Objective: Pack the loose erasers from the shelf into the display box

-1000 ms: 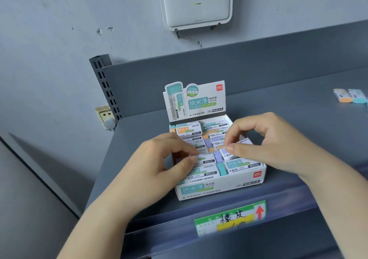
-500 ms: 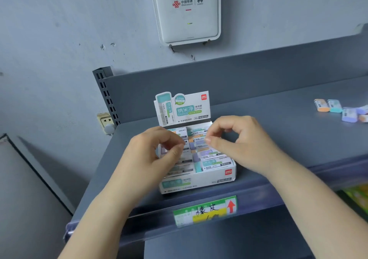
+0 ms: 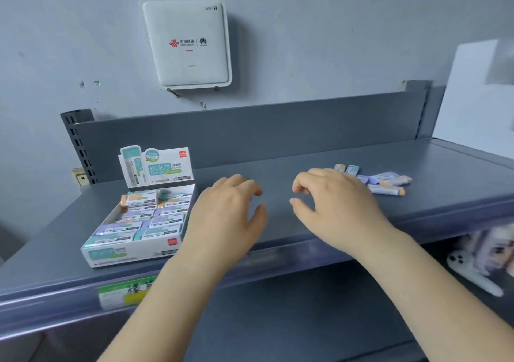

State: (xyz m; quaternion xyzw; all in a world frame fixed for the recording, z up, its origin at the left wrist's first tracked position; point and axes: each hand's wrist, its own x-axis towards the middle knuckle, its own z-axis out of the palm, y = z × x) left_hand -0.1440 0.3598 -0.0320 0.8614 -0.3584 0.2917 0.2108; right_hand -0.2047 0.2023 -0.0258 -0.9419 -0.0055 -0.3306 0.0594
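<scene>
Lying well right of the display box (image 3: 139, 222), the loose erasers (image 3: 386, 182) cluster on the grey shelf (image 3: 292, 150). Between box and erasers hover the left hand (image 3: 230, 217) and right hand (image 3: 333, 208), fingers loosely curled, holding nothing.

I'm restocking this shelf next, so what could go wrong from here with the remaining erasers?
1. The loose erasers lie in a jumbled pile; a hurried grab by the right hand might knock some along the shelf.
2. The box already looks nearly full, so more erasers may not sit flat.
3. The box stands near the shelf's front edge; the left hand might nudge it off.
</scene>
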